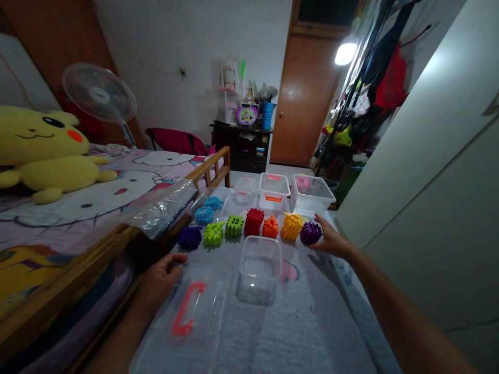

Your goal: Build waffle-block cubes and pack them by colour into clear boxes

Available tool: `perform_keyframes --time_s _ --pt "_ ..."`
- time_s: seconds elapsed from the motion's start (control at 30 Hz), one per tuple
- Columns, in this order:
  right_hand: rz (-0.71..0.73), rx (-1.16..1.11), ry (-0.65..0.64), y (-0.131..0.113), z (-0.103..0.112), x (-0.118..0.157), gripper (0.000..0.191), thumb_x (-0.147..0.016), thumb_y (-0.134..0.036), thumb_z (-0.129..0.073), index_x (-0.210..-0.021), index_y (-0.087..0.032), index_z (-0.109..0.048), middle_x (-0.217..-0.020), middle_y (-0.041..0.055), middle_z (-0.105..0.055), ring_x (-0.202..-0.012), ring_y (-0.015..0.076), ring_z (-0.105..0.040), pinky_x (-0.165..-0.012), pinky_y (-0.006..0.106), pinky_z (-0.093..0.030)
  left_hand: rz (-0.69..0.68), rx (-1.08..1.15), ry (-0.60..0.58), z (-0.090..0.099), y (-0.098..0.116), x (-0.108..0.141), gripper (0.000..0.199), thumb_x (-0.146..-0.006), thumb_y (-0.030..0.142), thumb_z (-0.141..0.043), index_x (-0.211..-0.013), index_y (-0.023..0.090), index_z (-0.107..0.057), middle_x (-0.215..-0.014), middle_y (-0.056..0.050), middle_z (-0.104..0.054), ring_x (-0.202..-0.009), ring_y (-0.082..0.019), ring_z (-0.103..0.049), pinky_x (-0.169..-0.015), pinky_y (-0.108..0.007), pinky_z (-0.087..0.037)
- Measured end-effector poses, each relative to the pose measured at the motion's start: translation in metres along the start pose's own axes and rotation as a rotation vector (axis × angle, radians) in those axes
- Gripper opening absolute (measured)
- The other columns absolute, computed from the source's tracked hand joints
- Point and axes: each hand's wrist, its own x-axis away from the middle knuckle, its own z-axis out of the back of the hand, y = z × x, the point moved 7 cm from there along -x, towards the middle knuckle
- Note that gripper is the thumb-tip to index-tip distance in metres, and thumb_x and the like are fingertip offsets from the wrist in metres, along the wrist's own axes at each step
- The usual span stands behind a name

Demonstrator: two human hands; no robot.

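Observation:
My right hand (331, 238) is at the right end of a row of coloured plastic pieces, its fingers apart around the near side of a dark purple piece (311, 234). Whether it touches the piece I cannot tell. Leftward along the row stand a yellow piece (292, 227), an orange one (270, 227), a red one (254, 222), green ones (234, 227) and a blue-violet one (189, 237). Loosely bent and holding nothing, my left hand (163, 278) rests by a clear lid with a red handle (189, 309). An open clear box (260, 259) stands between my hands.
Behind the row are light blue pieces (209, 209) on a clear tray, a clear box with orange clips (274, 187) and a larger clear bin (313, 193). A wooden bed rail (97, 259) with plastic wrap (163, 208) borders the left; a white cabinet (436, 208) borders the right.

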Motion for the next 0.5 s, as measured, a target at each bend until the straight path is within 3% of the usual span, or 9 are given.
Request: perform_keyframes --time_s 0.1,0.17,0.37,0.5 --pt "-0.009 -0.016 -0.092 0.0 -0.004 -0.009 0.109 -0.056 -0.025 -0.079 -0.148 -0.005 -0.023 -0.142 0.0258 -0.043 -0.127 0.0318 -0.049 -0.104 0.042 -0.041 0.0 -0.009 0.01 0.001 0.003 0.002 0.041 -0.064 0.043 -0.06 -0.096 0.017 -0.066 -0.058 0.004 -0.057 -0.049 -0.013 -0.049 -0.048 -0.022 -0.036" --pt "-0.008 -0.013 -0.108 -0.002 -0.005 -0.011 0.105 -0.055 -0.024 -0.079 -0.146 -0.006 -0.028 -0.136 0.0239 -0.05 -0.118 0.0306 -0.057 -0.098 0.041 -0.046 0.006 -0.013 0.014 0.002 0.005 0.003 0.041 -0.064 0.043 -0.06 -0.095 0.018 -0.066 -0.058 0.004 -0.057 -0.048 -0.014 -0.049 -0.047 -0.022 -0.035" --pt "0.035 0.005 -0.114 -0.014 -0.009 -0.006 0.07 -0.064 -0.022 -0.073 -0.129 -0.014 -0.05 -0.116 0.0133 -0.065 -0.098 0.0246 -0.064 -0.085 0.037 -0.05 0.024 0.002 0.007 0.002 0.004 0.005 0.04 -0.065 0.043 -0.06 -0.096 0.018 -0.066 -0.055 0.005 -0.055 -0.046 -0.013 -0.048 -0.045 -0.022 -0.035" --pt "0.029 0.037 -0.106 -0.017 -0.009 -0.006 0.061 -0.065 -0.02 -0.071 -0.123 -0.013 -0.053 -0.11 0.0126 -0.067 -0.093 0.0247 -0.064 -0.082 0.036 -0.049 0.027 0.016 0.01 0.001 0.003 0.004 0.04 -0.065 0.043 -0.06 -0.096 0.018 -0.065 -0.057 0.004 -0.057 -0.047 -0.013 -0.048 -0.045 -0.022 -0.035"
